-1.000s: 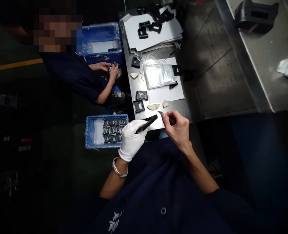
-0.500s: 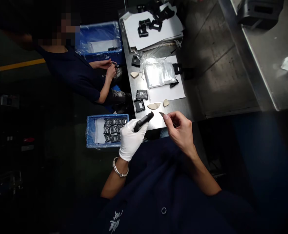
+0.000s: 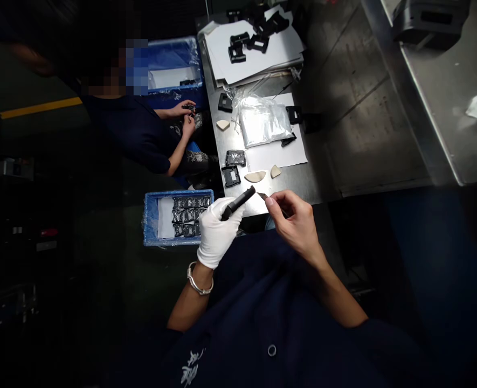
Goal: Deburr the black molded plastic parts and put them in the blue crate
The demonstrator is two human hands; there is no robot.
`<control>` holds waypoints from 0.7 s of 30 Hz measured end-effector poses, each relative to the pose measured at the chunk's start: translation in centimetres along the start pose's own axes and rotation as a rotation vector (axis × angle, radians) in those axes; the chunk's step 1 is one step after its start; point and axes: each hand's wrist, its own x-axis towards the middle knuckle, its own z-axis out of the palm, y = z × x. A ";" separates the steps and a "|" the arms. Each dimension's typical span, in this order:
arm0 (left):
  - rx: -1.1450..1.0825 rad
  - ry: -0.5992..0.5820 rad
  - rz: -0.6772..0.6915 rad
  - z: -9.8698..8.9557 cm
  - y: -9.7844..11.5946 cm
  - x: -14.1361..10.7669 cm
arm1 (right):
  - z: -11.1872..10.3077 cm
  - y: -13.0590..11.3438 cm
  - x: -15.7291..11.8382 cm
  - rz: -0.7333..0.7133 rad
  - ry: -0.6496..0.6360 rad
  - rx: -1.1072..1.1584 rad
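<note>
Over near edge of metal table (image 3: 305, 180), gloved left hand (image 3: 218, 229) had fingers wrapped snug around black plastic part (image 3: 239, 203). Bare right hand (image 3: 297, 223) pinched thin dark blade (image 3: 263, 196), tip right by part's end, couldn't tell if touching. Blue bin (image 3: 151, 221) with wrapped pieces (image 3: 188, 216) sat just left.

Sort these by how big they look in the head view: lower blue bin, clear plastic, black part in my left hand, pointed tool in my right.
1. Lower blue bin
2. Clear plastic
3. Black part
4. Pointed tool
The last two are partly hidden, so I rank only what shows.
</note>
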 end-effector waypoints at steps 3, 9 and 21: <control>-0.005 -0.003 0.005 0.1 0.0 0.0 | 0.1 0.2 0.1 0.078 -0.074 0.137; -0.040 -0.002 -0.023 0.0 -0.1 0.0 | -0.5 1.1 0.5 0.188 -0.320 0.556; -0.037 0.007 -0.074 0.1 -0.7 0.1 | -0.2 1.1 -0.6 0.209 -0.365 0.525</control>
